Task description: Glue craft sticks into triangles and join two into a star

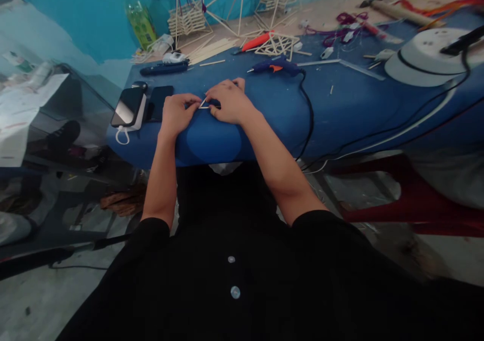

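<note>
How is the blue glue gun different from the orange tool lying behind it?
The glue gun is dark blue with an orange trigger; the orange tool is bright orange-red all along. The glue gun trails a black cord over the table edge; the orange tool shows none. The glue gun lies nearer the hands, the orange tool among the sticks. Both rest flat on the blue table.

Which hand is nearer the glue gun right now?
Right. The right hand lies just below the glue gun; the left hand is farther left, beside the phones.

Both hands [206,108] pinch thin sticks [204,104] on blue table [340,104]
</note>
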